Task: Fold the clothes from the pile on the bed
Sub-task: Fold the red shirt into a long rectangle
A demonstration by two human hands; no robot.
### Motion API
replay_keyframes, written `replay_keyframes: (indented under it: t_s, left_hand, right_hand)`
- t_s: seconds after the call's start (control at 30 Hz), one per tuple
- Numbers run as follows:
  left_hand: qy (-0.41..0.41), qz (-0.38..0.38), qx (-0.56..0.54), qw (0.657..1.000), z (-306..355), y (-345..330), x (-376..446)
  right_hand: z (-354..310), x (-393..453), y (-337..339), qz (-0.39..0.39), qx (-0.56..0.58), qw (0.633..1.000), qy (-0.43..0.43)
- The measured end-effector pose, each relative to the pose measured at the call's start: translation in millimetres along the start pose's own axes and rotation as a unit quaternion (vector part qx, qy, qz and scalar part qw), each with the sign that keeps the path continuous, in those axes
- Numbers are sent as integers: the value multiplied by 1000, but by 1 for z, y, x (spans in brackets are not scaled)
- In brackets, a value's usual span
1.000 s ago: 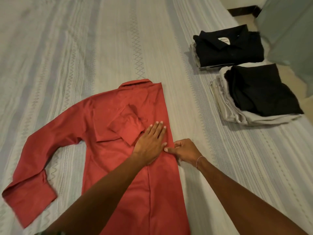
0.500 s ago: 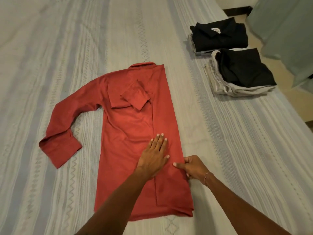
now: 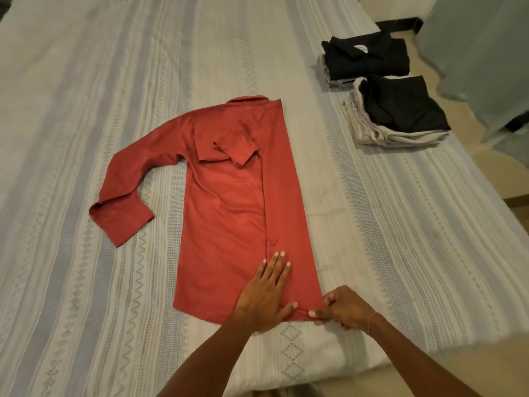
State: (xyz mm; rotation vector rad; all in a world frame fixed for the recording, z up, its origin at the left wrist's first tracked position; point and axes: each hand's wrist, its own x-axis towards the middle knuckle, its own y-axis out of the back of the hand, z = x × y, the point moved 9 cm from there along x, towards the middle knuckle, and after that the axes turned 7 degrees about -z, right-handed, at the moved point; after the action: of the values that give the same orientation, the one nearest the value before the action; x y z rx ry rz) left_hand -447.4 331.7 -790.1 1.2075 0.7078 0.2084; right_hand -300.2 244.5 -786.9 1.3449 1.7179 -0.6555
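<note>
A red long-sleeved shirt lies face down on the striped bedsheet, collar at the far end. Its right side is folded inward as a long strip, and one sleeve cuff lies folded across the upper back. The other sleeve stretches out to the left. My left hand presses flat on the shirt near its bottom hem, fingers straight. My right hand pinches the hem at the shirt's bottom right corner.
Two stacks of folded clothes sit at the far right of the bed: a black collared shirt on top of one, a black garment over grey cloth in the other. The bed's right edge and floor lie beyond. A grey-green curtain hangs there.
Both hands slid down the folded strip from mid-shirt to the bottom hem. My right hand now pinches the hem corner. The view pulled back, showing the whole shirt.
</note>
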Motion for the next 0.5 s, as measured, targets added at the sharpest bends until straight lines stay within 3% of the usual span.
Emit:
replay_keyframes:
  t_s: [0.1,0.2,0.3,0.4,0.5]
  left_hand:
    - [-14,-3,-8,1000,2,4,-2]
    - [2,59,-35,998,-10,28,2]
    - [48,121,-79,988,-41,54,14]
    - [116,187,-142,965,-90,78,30]
    - [202,250,-227,919,-151,102,47]
  right_hand:
    - [-10,-1,7,12,-139,990,-21]
    - [-40,3,34,109,-298,948,-21]
    - [-81,15,57,205,-307,927,57]
    - [-118,33,60,195,-291,928,127]
    - [-159,57,66,186,-245,931,196]
